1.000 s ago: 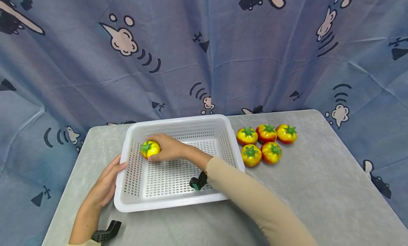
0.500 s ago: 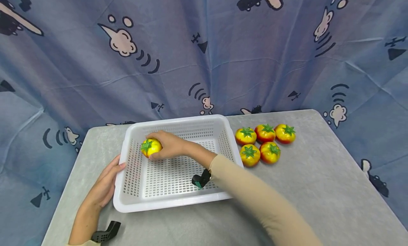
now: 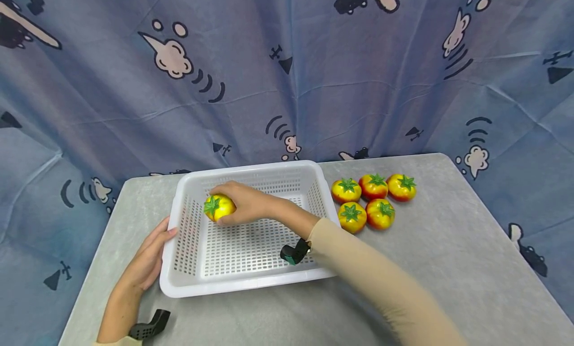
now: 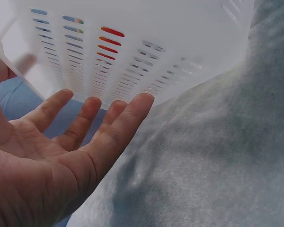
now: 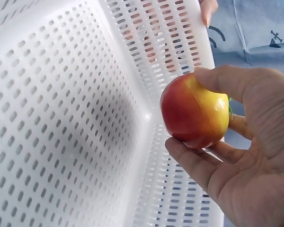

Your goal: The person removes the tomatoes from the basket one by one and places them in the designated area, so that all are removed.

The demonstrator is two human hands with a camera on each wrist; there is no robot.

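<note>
My right hand [image 3: 248, 204] grips a glossy yellow-and-red tomato [image 3: 218, 207] with a green star-shaped calyx, inside the left part of a white perforated plastic basket [image 3: 242, 286]. In the right wrist view, thumb and fingers surround the tomato [image 5: 191, 111], which hangs apart from the basket floor [image 5: 61, 118]. My left hand [image 3: 148, 259] holds the basket's left side. In the left wrist view its thumb hooks over the rim, and its fingertips [image 4: 144, 99] touch the outer wall [image 4: 189, 42]. Red patches show through the slots there.
Several more tomatoes [image 3: 352, 217] stand in two rows on the grey table [image 3: 448, 246], just right of the basket. A blue patterned curtain [image 3: 251, 77] hangs behind the table's back edge. Both wrists wear black camera mounts [image 3: 150, 325].
My right hand and the tomato in it have shifted a little to the right within the basket. The left hand, the basket and the other tomatoes stay where they were.
</note>
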